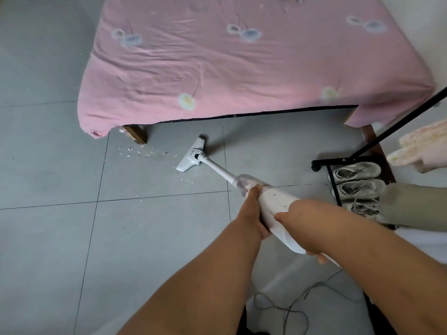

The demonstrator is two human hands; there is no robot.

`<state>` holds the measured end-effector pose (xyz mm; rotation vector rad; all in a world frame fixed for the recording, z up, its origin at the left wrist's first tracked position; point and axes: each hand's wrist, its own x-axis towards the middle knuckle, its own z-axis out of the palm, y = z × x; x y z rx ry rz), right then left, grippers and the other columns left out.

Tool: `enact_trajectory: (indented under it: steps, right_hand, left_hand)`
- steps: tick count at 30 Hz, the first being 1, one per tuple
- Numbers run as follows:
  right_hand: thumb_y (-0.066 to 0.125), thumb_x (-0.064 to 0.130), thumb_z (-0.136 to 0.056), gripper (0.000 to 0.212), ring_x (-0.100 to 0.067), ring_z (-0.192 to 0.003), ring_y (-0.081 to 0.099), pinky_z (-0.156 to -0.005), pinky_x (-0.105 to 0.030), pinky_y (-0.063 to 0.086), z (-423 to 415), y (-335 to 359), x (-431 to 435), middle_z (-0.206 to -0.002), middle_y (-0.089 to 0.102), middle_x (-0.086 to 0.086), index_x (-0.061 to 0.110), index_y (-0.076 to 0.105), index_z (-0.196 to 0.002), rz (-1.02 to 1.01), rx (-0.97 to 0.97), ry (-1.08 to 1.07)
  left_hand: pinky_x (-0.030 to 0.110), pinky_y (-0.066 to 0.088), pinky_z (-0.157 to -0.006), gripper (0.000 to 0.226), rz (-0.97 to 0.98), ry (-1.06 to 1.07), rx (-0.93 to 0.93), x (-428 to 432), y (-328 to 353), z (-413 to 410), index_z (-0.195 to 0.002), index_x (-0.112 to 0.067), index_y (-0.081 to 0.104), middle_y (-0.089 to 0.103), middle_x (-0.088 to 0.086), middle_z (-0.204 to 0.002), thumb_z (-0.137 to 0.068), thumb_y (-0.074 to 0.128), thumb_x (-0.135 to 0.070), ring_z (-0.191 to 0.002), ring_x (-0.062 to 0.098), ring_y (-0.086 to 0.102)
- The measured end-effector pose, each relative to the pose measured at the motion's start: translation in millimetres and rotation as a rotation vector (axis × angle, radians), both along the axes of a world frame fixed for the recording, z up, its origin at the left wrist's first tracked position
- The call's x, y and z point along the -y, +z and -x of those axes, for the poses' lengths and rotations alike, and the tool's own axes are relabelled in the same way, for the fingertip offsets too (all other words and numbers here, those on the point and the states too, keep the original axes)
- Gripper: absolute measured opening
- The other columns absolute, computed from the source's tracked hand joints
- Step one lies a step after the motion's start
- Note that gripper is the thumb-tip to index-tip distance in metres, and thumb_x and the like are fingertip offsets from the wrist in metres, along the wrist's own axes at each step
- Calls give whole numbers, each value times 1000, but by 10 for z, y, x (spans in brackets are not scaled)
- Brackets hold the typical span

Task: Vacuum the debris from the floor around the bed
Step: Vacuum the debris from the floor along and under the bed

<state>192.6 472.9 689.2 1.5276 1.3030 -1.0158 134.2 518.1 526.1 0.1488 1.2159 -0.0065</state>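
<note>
We are seeing dark lettering on the vacuum head [191, 155], too small to read. On the left the grey tiled floor [48, 165] is lying open, bounded at the far side by the edge of the bed [242, 56] under its pink sheet. White debris [135, 152] is lying scattered beside the wooden bed leg [135, 134] at the bed's near left corner, with more crumbs just beside the head's left edge. We are holding the vacuum [271, 204] with both hands: our left hand [254, 211] is wrapping the body near the clear bin, our right hand [304, 226] is gripping the rear handle. On the right a black rack [338, 163] carrying worn shoes [358, 172] is crowding the floor. A cord [290, 308] is trailing near the bottom edge.
</note>
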Motion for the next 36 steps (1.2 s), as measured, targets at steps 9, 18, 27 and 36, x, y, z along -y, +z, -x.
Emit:
enact_trajectory:
  steps: [9,18,27,36]
  right_hand:
    - [64,11,-84,86,-30,-121,48,-91,-35,43,-191,-138,-104,-135,45,-10,29,11,-149,-11,27,-31]
    - [33,21,-100,32,-26,-104,59,-72,-30,41,-107,-42,953,-66,34,4,16,56,-122,-371,9,-282]
    - [64,13,-86,89,-34,-131,37,-99,-41,38,329,365,1976,-148,27,-18,29,5,-150,43,27,-104]
    - [63,14,-86,95,-34,-132,33,-100,-41,36,697,567,2732,-153,17,-14,35,-4,-149,55,26,-208]
  left_hand:
    - [35,57,-62,54,29,-36,-5,-171,5,-158,-105,-11,69,77,15,-76,-82,72,-60,-74,27,75]
    - [38,57,-64,57,61,-90,0,686,146,-158,-108,-9,68,76,16,-88,-80,74,-58,-86,30,71]
    - [43,57,-76,57,72,-124,-46,1945,412,283,-102,-8,69,75,15,-85,-81,72,-60,-84,29,70]
    - [51,52,-84,62,178,-209,-87,2672,712,663,-116,-7,65,70,17,-96,-80,74,-57,-92,34,66]
